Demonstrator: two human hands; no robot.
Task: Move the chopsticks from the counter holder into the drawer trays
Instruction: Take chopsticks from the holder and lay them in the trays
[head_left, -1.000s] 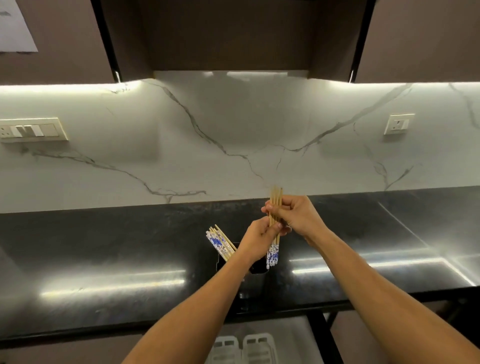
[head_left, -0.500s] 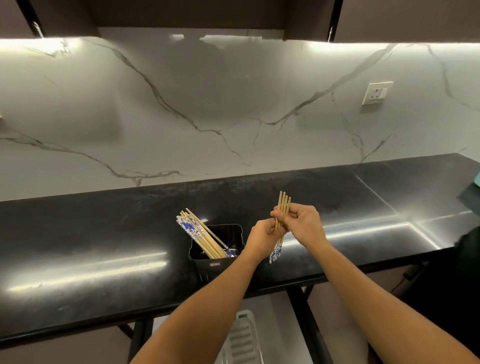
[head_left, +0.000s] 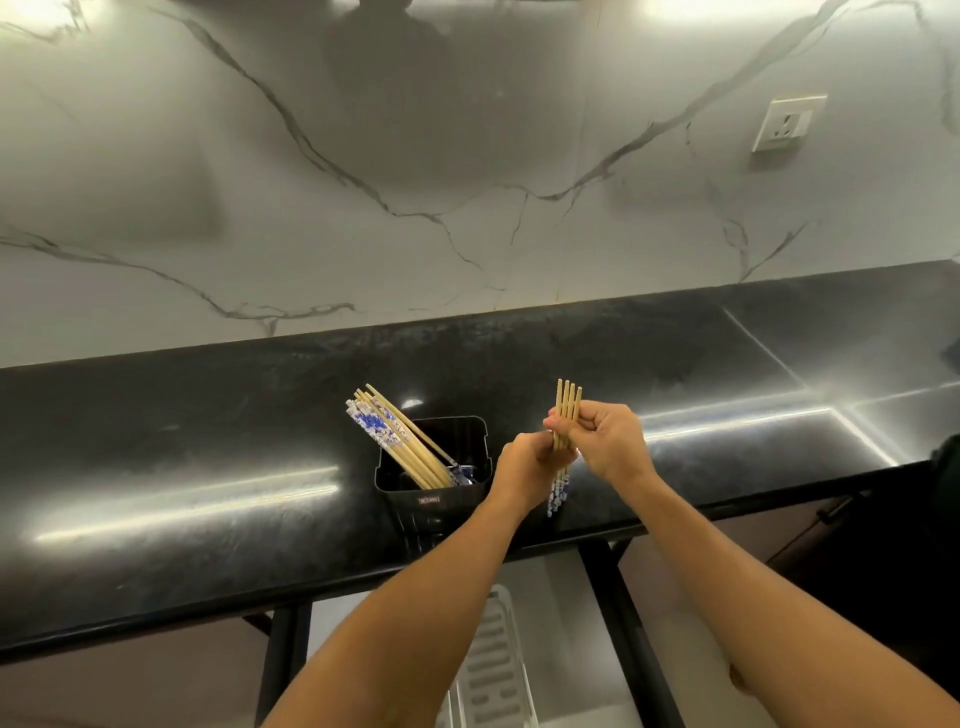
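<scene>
Both hands, left (head_left: 524, 462) and right (head_left: 610, 441), closed around upright chopstick bundle (head_left: 568, 402), holder (head_left: 434, 465) at 9 o'clock.

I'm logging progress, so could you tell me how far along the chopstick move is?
Nothing visibly sits in the white tray below yet. Both the left hand and right hand grip a small bundle. More chopsticks remain in the black holder.

The middle of the held chopsticks (head_left: 569, 402) is hidden inside both hands. The white tray (head_left: 493, 670) below the desk (head_left: 208, 467) is cut off by the bottom edge and partly covered by the left forearm. The holder's (head_left: 431, 496) label is too small to read.
</scene>
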